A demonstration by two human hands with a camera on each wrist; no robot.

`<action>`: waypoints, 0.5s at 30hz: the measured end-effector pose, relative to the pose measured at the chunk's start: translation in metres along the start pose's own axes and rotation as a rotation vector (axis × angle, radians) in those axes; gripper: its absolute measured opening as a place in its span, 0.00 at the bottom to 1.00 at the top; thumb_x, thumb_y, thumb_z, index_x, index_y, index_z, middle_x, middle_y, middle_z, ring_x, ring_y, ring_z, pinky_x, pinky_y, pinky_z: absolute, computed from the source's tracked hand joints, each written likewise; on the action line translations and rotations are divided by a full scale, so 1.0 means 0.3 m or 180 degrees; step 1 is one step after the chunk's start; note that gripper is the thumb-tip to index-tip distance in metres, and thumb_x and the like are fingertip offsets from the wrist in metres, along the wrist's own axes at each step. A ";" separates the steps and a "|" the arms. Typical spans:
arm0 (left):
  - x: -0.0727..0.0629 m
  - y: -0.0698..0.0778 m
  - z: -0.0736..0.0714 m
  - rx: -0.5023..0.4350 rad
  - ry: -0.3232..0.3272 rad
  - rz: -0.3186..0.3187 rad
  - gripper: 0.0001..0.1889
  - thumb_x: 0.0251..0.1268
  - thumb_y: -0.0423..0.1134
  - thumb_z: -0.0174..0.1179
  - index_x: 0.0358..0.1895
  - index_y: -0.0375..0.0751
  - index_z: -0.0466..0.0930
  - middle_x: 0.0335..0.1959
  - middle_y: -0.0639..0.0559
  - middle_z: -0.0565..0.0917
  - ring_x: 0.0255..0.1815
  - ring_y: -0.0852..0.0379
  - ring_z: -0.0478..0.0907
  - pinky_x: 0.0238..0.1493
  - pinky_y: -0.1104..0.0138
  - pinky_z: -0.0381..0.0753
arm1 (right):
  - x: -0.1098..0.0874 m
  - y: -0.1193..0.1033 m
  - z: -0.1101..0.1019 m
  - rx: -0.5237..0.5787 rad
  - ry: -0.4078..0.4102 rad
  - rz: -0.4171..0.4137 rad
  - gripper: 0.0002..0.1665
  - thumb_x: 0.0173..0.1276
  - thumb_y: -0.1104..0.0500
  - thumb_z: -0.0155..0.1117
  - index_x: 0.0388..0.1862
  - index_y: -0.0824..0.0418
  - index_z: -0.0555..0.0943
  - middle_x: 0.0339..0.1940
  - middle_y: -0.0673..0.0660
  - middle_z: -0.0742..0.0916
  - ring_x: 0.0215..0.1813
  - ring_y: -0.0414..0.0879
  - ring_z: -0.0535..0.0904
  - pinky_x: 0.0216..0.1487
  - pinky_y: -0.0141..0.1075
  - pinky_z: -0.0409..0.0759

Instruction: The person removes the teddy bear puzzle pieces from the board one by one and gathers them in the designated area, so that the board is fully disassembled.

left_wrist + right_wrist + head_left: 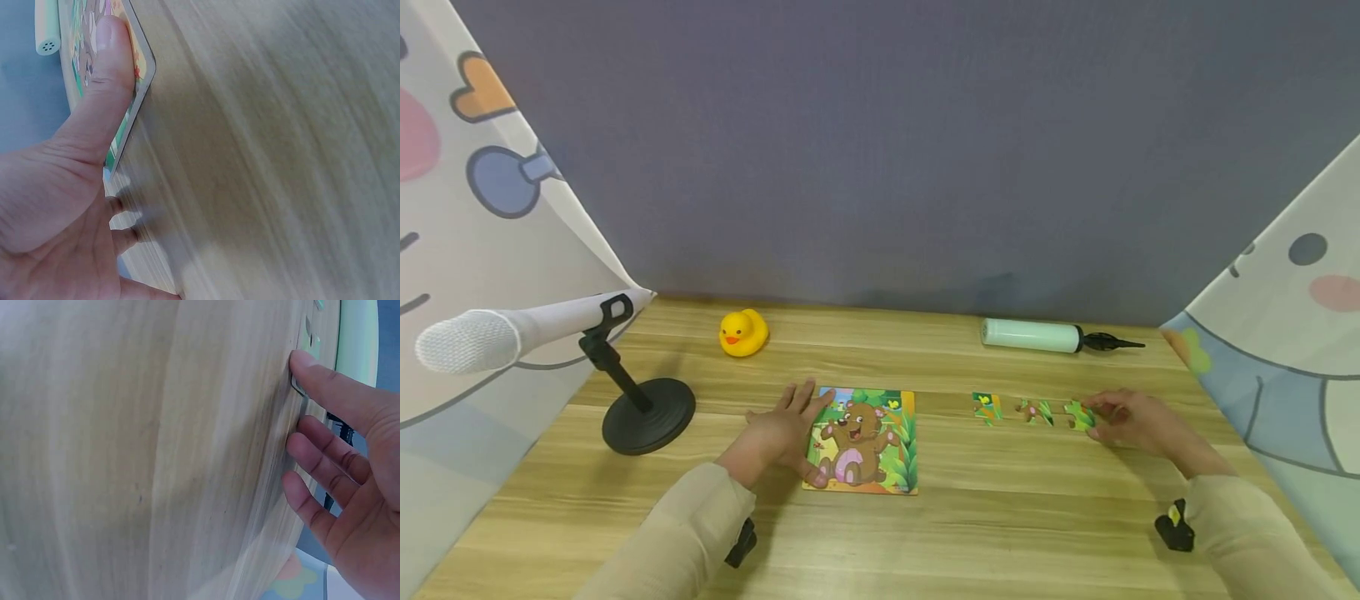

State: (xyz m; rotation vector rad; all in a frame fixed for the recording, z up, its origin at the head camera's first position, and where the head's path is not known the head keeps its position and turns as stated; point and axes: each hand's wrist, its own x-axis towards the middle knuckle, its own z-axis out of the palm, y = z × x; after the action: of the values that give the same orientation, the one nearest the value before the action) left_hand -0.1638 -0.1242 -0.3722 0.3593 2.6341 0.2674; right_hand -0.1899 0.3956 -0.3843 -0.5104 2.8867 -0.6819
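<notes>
One puzzle (859,446) touches our spread left hand (781,436); at its three o'clock, our right hand (1133,421) seemingly pinches a piece (1078,415).

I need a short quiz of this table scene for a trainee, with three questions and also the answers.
1. What does the left hand touch?
A) the microphone
B) the bear picture
C) the black stand base

2. True or false: in the head view, the yellow duck is to the left of the pale green cylinder.

3. Fill in: in the head view, the right hand touches the ____ of the three loose puzzle pieces.

Key:
1. B
2. True
3. rightmost
</notes>
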 end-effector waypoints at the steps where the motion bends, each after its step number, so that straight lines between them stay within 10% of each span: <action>1: 0.000 0.000 0.001 0.0007 0.0006 0.0004 0.69 0.38 0.59 0.81 0.82 0.42 0.46 0.83 0.33 0.40 0.81 0.30 0.39 0.56 0.18 0.54 | 0.000 0.000 -0.002 0.0008 -0.0051 0.0016 0.26 0.62 0.59 0.77 0.55 0.71 0.82 0.43 0.59 0.84 0.42 0.51 0.80 0.40 0.42 0.80; 15: -0.002 0.002 -0.002 0.0029 0.0007 -0.0012 0.69 0.38 0.59 0.81 0.82 0.43 0.46 0.82 0.32 0.40 0.81 0.30 0.39 0.56 0.18 0.54 | 0.017 -0.010 -0.017 -0.0035 -0.0258 0.0206 0.33 0.62 0.54 0.77 0.60 0.72 0.79 0.45 0.62 0.84 0.43 0.52 0.80 0.42 0.45 0.80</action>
State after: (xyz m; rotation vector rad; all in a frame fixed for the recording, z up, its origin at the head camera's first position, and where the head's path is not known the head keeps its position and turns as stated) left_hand -0.1634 -0.1240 -0.3713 0.3573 2.6387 0.2546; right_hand -0.1946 0.3934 -0.3787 -0.4332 2.8190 -0.6214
